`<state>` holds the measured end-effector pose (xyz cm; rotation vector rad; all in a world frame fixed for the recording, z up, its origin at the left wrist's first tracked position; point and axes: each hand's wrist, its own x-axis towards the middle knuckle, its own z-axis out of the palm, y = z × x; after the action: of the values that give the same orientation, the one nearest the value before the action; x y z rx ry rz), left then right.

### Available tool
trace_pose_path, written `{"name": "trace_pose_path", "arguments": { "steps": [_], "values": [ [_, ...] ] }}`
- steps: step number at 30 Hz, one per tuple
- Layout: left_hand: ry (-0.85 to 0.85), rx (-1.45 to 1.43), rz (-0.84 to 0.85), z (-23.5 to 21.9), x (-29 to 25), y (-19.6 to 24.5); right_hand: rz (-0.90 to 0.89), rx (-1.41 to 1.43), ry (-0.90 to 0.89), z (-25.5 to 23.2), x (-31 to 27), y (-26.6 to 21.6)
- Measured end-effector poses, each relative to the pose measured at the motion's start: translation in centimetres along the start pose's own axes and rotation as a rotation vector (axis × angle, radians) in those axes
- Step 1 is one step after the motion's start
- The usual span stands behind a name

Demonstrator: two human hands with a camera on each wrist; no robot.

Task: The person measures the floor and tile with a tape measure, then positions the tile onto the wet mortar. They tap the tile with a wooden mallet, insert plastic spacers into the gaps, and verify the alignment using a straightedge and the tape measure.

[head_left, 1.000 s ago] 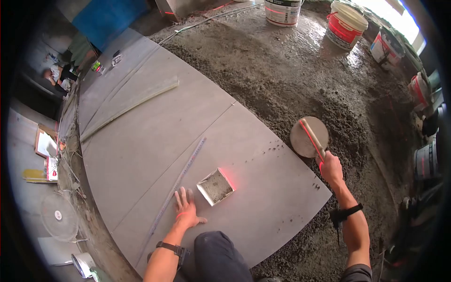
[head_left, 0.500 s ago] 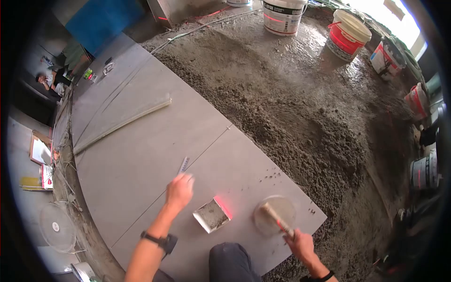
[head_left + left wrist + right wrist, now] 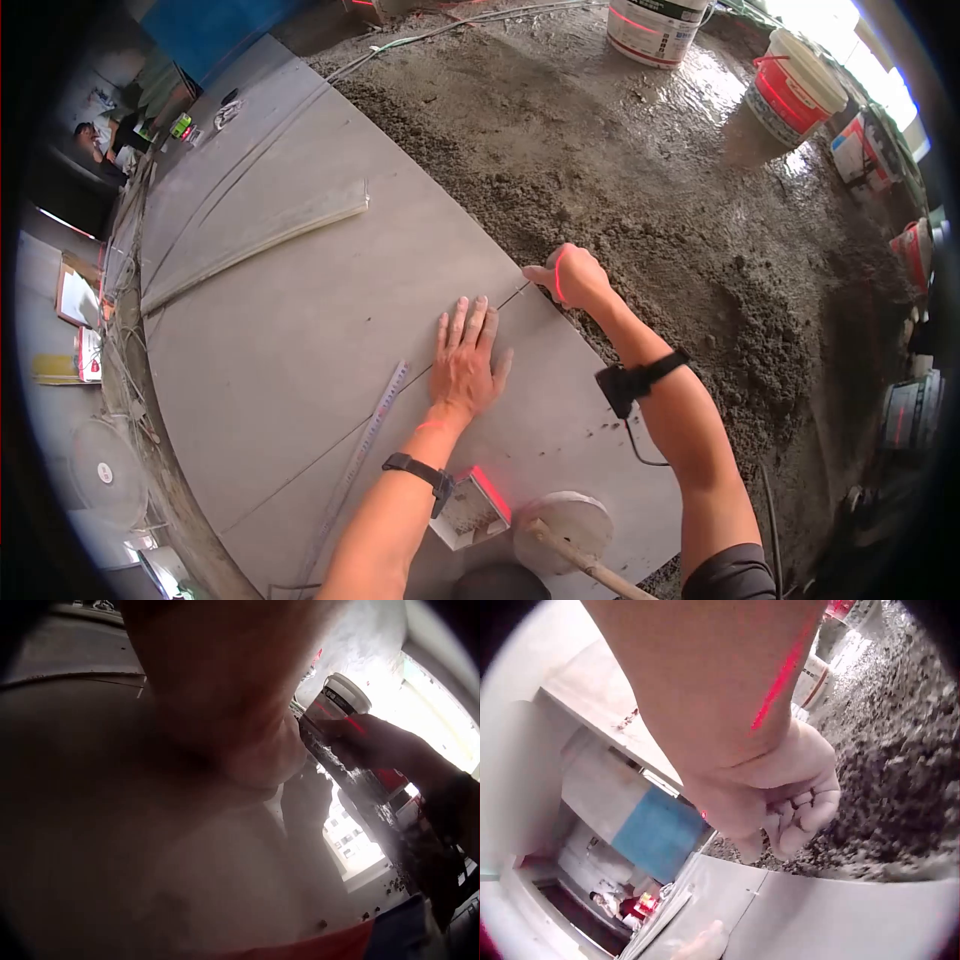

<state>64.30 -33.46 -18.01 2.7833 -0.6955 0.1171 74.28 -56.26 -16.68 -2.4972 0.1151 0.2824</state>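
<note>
My left hand [image 3: 465, 372] lies flat on the large grey tiles [image 3: 300, 330], its fingers spread beside the joint between two tiles. At the far end of that joint, my right hand [image 3: 582, 277] is at the tile edge. Its fingers are curled into the palm around nothing visible, with thumb and forefinger reaching to the edge. The right wrist view shows a small pale spacer [image 3: 754, 892] in the joint, below the curled fingers. By my knee, a mallet [image 3: 575, 532] with a wide round head lies on the tile. A white square box [image 3: 458, 540] with grey material inside stands beside it.
A measuring strip [image 3: 375, 418] lies left of my left forearm. Farther off is a long pale straightedge [image 3: 290, 238]. Rough wet mortar [image 3: 690, 270] borders the tiles on the right, with several buckets [image 3: 795, 88] behind. A person [image 3: 100, 142] sits at the far left.
The right hand has swung the mallet from the mortar onto the tile, let go of it, and reached to the joint's end. The left hand lifted, then moved forward and flattened on the tile.
</note>
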Motion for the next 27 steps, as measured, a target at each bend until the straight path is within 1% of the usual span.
{"name": "trace_pose_path", "arguments": {
  "steps": [2, 4, 6, 8, 10, 11, 13, 14, 16, 17, 19, 20, 22, 23, 25, 27],
  "values": [
    [0.014, -0.017, -0.003, 0.0, -0.1, 0.0, 0.230, 0.070, -0.230, 0.4, 1.3, -1.0],
    [0.011, -0.019, -0.007, 0.0, -0.1, 0.1, 0.244, 0.026, -0.245, 0.5, 1.6, -0.4],
    [0.019, -0.021, -0.009, 0.0, 0.2, 0.0, 0.127, 0.061, -0.308, 0.8, 2.1, 0.7],
    [0.016, -0.033, -0.014, 0.0, 0.0, 0.1, 0.132, 0.027, -0.338, 0.1, 2.3, 0.3],
    [0.008, -0.029, -0.012, -0.1, 0.0, 0.2, 0.034, 0.044, -0.372, -0.3, 2.4, 0.3],
    [0.007, -0.028, -0.010, -0.1, 0.1, 0.2, 0.035, 0.049, -0.372, -0.3, 2.6, 0.3],
    [0.011, -0.029, -0.009, 0.0, 0.0, 0.2, -0.189, -0.038, -0.385, -0.1, 3.3, 0.2],
    [0.017, -0.032, -0.006, 0.0, 0.1, 0.2, -0.189, -0.036, -0.384, 0.2, 3.6, 0.3],
    [0.017, -0.031, -0.009, 0.0, 0.1, 0.2, -0.589, -0.295, -0.173, 0.6, 4.2, 0.3],
    [0.016, -0.034, -0.013, 0.0, 0.1, 0.3, -0.587, -0.292, -0.173, 0.7, 4.5, 0.2],
    [0.021, -0.027, -0.008, 0.2, 0.0, 0.3, -0.556, -0.380, -0.263, 1.1, 5.5, -0.2],
    [0.030, -0.022, -0.002, 0.2, 0.0, 0.3, -0.553, -0.379, -0.264, 1.2, 5.7, -0.3],
    [0.029, -0.021, 0.002, 0.2, 0.0, 0.3, -0.520, -0.437, -0.337, 1.3, 6.2, -0.3],
    [0.033, -0.019, 0.006, 0.1, 0.1, 0.3, -0.519, -0.437, -0.336, 1.2, 6.3, -0.3],
    [0.034, -0.019, 0.007, 0.0, 0.1, 0.3, -0.558, -0.454, -0.397, 1.2, 6.5, -0.1],
    [0.035, -0.019, 0.006, 0.1, 0.0, 0.3, -0.528, -0.445, -0.427, 1.3, 6.9, 0.0]
  ]
}}
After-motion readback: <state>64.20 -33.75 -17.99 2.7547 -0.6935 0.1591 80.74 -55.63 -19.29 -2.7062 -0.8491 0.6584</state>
